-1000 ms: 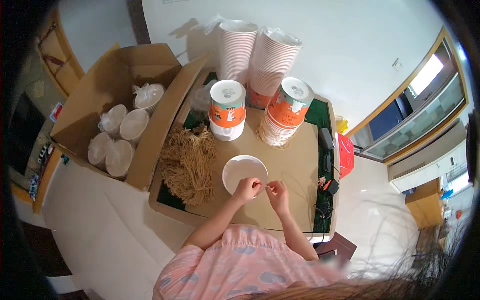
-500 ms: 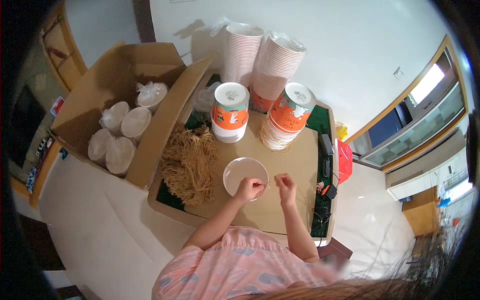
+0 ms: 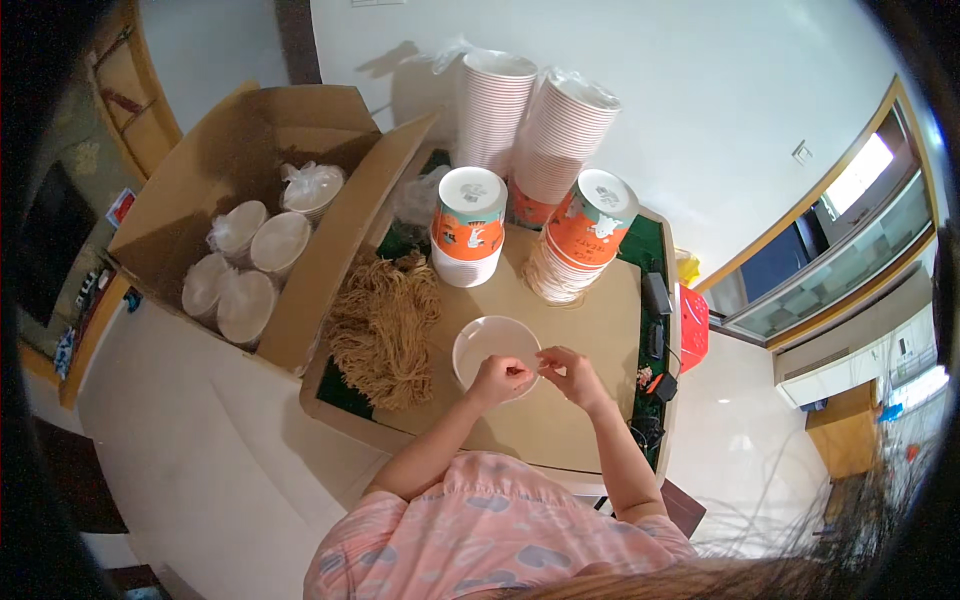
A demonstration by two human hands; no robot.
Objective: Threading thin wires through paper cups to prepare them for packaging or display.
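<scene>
A white round paper tub (image 3: 482, 350) stands upright in front of me, its mouth facing up. Over its near rim my left hand (image 3: 502, 380) is closed, thumb and fingers pinched together. Close by on the right, my right hand (image 3: 572, 378) is also pinched, fingertips pointing at the left ones. Whatever the fingers hold is too small to make out. Beyond the tub stand two upside-down stacks of printed tubs, a left stack (image 3: 468, 235) and a right stack (image 3: 590, 235). Loops of thin tan cord (image 3: 550, 278) hang round the right stack. A tangled bundle of tan cord (image 3: 385, 335) lies to the left.
Tall wrapped stacks of tubs (image 3: 493, 110) rise against the wall at the back. At left, an open cardboard box (image 3: 325, 235) holds several wrapped white tubs (image 3: 280, 243). Black adapters and cables (image 3: 655, 340) line the right table edge, beside a red plastic item (image 3: 693, 328).
My right hand has come in from the right and now almost meets my left hand at the tub's rim. The left hand stays pinched in nearly the same place.
</scene>
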